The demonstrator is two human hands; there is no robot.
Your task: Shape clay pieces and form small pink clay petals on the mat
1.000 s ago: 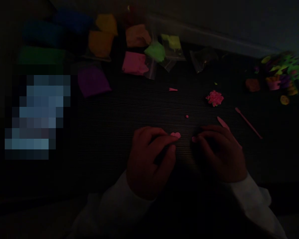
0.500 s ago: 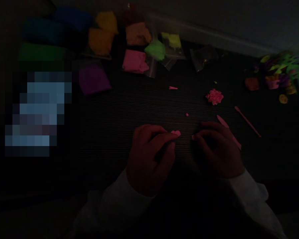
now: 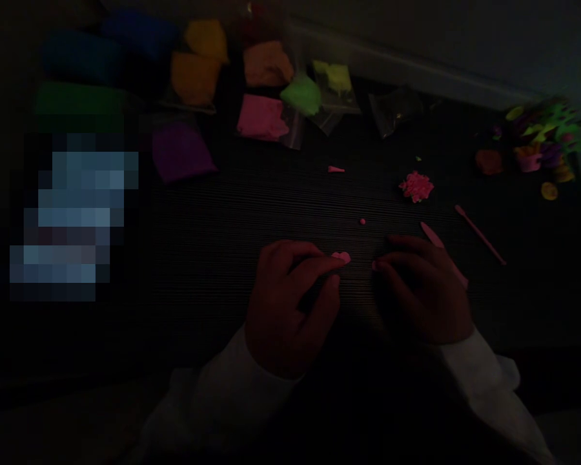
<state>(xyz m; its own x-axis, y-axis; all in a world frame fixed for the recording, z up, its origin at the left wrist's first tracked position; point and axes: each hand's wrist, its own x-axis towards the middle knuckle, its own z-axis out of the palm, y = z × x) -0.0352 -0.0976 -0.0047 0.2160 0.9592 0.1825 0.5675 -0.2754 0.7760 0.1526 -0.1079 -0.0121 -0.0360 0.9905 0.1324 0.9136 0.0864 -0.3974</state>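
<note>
The picture is very dark. My left hand [image 3: 293,307] is closed, its fingertips on a small pink clay piece [image 3: 341,257] with two rounded lobes. Across a narrow gap, my right hand [image 3: 426,290] pinches a little pink clay bit [image 3: 375,265] at its fingertips. A tiny pink clay ball [image 3: 363,221] lies on the dark ridged table just beyond the two hands. Partly beneath my right hand is a pink flat-bladed tool [image 3: 432,234]. Farther right rests a thin pink stick tool [image 3: 480,234].
A pink clay flower [image 3: 416,186] and a pink clay cone [image 3: 336,169] lie farther back. Bags of coloured clay line the rear, including pink [image 3: 262,117] and purple [image 3: 183,152]. Colourful small figures [image 3: 545,142] crowd the far right. A blurred-out bright patch [image 3: 77,213] is at left.
The whole view has shifted slightly upward. Both hands keep nearly the same pose, and the small pink bit at my right fingertips shows a little differently.
</note>
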